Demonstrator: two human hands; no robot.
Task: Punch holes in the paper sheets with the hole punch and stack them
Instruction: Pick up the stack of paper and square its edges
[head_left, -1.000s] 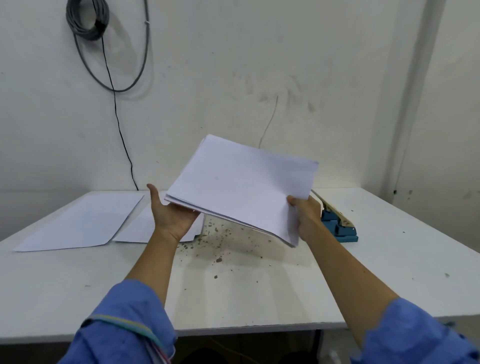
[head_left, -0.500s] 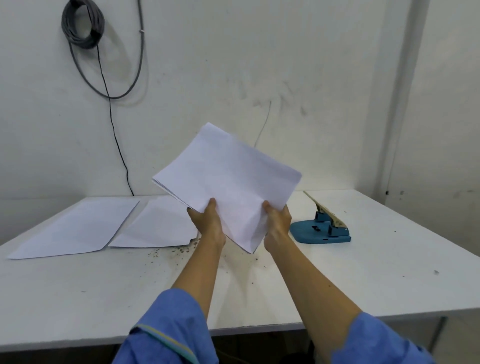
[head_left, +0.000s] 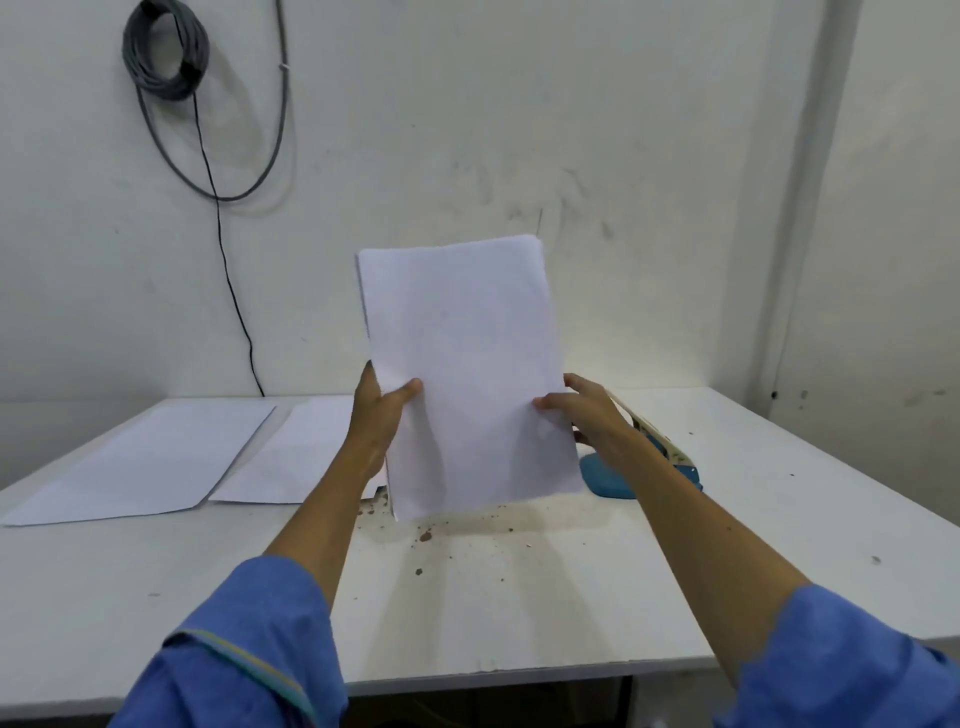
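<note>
Both hands, left (head_left: 382, 415) and right (head_left: 584, 410), pinching upright white paper sheaf (head_left: 462, 364) by its side edges, bottom edge just above white table (head_left: 519, 597). Blue hole punch (head_left: 613, 480) behind right wrist. Probably squaring edges; risks uneven sheets, misaligned holes if grip loosens.

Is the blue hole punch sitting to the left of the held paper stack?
No, the blue hole punch sits right of the upright white paper stack, behind the right hand.

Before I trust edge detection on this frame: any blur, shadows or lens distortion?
Head view: the held paper stack is soft-edged, slightly blurred; both arms and the stack cast faint shadows on the table; wide-angle bending bows the table's edges; light is even, with no glare; the hole punch is partly hidden behind the right hand.
</note>
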